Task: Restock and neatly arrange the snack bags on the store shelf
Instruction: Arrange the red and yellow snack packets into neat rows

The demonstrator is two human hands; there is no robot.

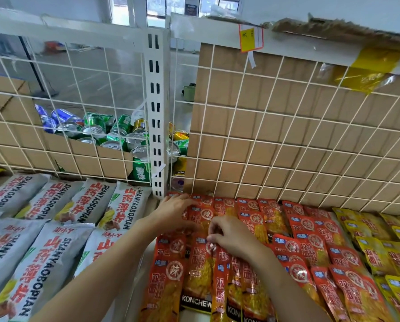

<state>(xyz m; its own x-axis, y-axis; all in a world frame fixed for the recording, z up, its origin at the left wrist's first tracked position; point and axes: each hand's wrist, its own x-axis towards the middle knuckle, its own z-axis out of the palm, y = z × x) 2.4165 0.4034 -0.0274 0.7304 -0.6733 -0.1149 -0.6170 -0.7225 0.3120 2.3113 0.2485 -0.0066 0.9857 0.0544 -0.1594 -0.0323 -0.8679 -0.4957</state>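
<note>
Red snack bags: lying flat in overlapping rows on the shelf, centre to right of view. The back row sits up against the wire grid panel, with the bag tops toward the grid. One red bag in the middle column looks narrower than its neighbours, turned partly on edge, with its top end at the right hand.

Right hand: over the middle of the red rows, knuckles up, fingers curled in. Fingertips and thumb pinch the top edge of that red bag. The bag's lower part rests among the bags nearer the camera.

Left hand: just beside the right hand, further back and to its left, at the back-left corner of the red section. Fingers straight and spread, palm down, lying on the back-row red bags. It grips nothing.

Surroundings: grey bags marked SHANYAOBOPIAN lie in two rows left of the red section, and yellow bags lie right of it. A white slotted post splits the grid just behind the left hand. Behind the grid at left are drink cans in a cardboard box. Behind it at right is a cardboard sheet.
</note>
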